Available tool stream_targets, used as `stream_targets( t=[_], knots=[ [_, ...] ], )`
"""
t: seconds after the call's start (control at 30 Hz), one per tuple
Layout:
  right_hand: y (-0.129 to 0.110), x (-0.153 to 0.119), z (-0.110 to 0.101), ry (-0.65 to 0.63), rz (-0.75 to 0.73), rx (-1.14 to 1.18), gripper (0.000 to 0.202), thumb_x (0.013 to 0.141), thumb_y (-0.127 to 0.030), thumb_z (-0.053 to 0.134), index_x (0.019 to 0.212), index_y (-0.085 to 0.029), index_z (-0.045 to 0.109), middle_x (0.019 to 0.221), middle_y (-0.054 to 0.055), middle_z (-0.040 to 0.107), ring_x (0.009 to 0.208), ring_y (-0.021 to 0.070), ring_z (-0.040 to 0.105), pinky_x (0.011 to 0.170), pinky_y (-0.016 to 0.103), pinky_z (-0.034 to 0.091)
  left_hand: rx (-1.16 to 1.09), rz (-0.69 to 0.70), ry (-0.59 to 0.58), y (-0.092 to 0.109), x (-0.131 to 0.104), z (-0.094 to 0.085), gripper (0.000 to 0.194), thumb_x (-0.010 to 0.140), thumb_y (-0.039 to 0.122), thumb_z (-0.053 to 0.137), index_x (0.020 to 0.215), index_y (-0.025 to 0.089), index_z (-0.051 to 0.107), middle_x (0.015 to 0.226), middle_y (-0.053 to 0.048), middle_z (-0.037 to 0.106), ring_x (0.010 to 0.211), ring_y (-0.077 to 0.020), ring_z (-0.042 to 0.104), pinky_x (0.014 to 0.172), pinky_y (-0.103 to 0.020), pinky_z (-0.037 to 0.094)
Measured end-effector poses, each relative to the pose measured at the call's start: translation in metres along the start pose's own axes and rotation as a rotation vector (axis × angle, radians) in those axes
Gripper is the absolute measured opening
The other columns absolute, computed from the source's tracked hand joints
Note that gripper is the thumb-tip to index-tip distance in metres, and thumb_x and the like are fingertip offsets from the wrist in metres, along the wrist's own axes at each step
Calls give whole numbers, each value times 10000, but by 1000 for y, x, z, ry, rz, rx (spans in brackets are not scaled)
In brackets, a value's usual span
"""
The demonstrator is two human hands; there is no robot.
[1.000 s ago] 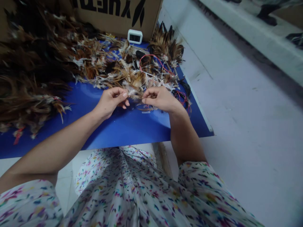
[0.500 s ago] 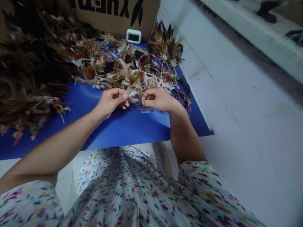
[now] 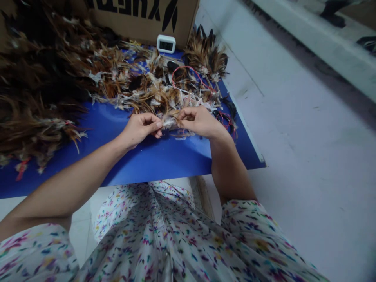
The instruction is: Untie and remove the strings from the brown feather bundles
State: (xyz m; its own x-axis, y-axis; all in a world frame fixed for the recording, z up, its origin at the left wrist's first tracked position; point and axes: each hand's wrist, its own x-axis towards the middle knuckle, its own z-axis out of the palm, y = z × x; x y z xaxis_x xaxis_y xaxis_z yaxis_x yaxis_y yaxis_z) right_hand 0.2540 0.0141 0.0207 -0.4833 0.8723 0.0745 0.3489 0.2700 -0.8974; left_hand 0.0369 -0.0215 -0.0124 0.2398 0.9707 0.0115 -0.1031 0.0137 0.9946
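Observation:
A small tuft of whitish and brown feathers (image 3: 169,122) spans the gap between my two hands, above the blue table (image 3: 158,160). My left hand (image 3: 146,126) pinches its left end between thumb and forefinger. At its right end my right hand (image 3: 196,120) is closed, with brown feather at the fingertips. Just beyond both hands lies a loose heap of brown and white feathers (image 3: 158,96). A small pale label (image 3: 180,138) rests on the table below the tuft.
Large piles of brown feathers (image 3: 26,125) cover the left side. A cardboard box (image 3: 138,23) stands at the back, with a white digital clock (image 3: 166,44) before it. Feather bundles (image 3: 205,55) and a red cord (image 3: 223,120) lie at the right.
My left hand has shifted slightly right and down. The tuft between the hands looks wider and reaches my right fingertips. My right hand has hardly moved.

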Motion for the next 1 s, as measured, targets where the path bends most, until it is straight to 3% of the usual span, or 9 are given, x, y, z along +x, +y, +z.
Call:
stream_targets(
  t=[0.17,0.33,0.5,0.63,0.77,1.0],
  knots=[
    [1,3,7,212,-20,173,171,691,-304,745,736,-191,624,618,-36,568,559,90,463,547,245,389,-159,-83,69,4,0,2,365,600,390,928,689,136,681,639,-29,688,539,-103,633,549,-210,556],
    [2,4,22,163,29,319,394,627,-458,871,831,-207,646,705,-20,623,605,108,533,547,252,444,-201,-101,106,5,0,3,334,637,356,910,703,133,671,645,-19,679,533,-90,627,557,-206,562],
    [3,6,37,100,48,363,487,617,-571,866,825,-191,645,707,-12,647,594,95,562,533,239,473,-199,-89,91,3,0,4,375,617,395,921,699,139,659,591,-5,652,524,-99,629,561,-215,565],
    [5,9,40,166,45,394,527,633,-638,831,853,-209,619,705,-22,630,600,95,584,540,231,491,-206,-72,92,3,0,5,384,613,392,925,695,140,647,597,-4,656,525,-96,630,557,-208,558],
    [7,11,39,245,82,386,621,640,-666,819,1046,-269,568,766,-29,630,627,119,615,552,252,506,-229,-42,96,5,-1,6,395,590,402,936,702,142,661,599,-4,664,518,-88,622,557,-200,551],
    [8,14,48,199,127,486,670,625,-690,817,1049,-266,516,714,-48,604,592,118,608,512,242,467,-165,53,116,2,-1,7,409,631,454,911,701,150,646,583,-4,664,517,-101,629,560,-213,546]
  ],
)
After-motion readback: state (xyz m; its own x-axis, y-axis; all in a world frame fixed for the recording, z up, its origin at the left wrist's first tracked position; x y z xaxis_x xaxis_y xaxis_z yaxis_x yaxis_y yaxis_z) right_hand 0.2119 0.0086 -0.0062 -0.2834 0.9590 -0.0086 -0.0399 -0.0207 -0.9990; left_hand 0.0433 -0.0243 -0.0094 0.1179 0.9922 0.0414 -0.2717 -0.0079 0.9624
